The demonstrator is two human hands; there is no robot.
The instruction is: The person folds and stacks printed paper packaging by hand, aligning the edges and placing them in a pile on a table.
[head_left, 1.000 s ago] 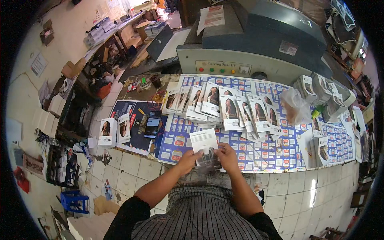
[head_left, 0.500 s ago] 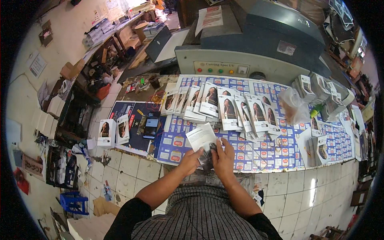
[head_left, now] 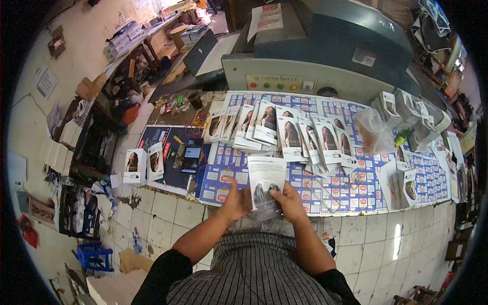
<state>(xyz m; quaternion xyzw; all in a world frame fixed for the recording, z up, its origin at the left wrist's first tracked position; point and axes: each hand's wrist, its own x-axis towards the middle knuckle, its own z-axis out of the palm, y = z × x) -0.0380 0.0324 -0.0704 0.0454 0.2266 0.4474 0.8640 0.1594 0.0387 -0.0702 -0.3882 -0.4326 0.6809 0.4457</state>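
In front of my body I hold a white printed packet (head_left: 266,175), with lines of text at its top and dark hair pictures lower down. Clear plastic shows at its bottom end. My right hand (head_left: 292,203) grips its right side, thumb on the face and fingers behind. At the left edge is my left hand (head_left: 236,202), open, its thumb raised away from the packet; its fingertips are partly hidden, and I cannot tell whether they touch. Just beyond lies a spread pile of similar white packets (head_left: 291,136) showing a long-haired figure.
The table (head_left: 223,178) is covered with blue printed sheets. Left are a phone (head_left: 191,156) and two upright packets (head_left: 134,166). To the right stand a crumpled clear plastic bag (head_left: 373,132), bundled packets (head_left: 426,134) and a smaller bundle (head_left: 406,188). A large grey machine (head_left: 325,46) backs the table.
The packet has turned from tilted to nearly upright and shifted slightly right. My left hand has loosened from it, thumb lifting away, while my right hand keeps hold.
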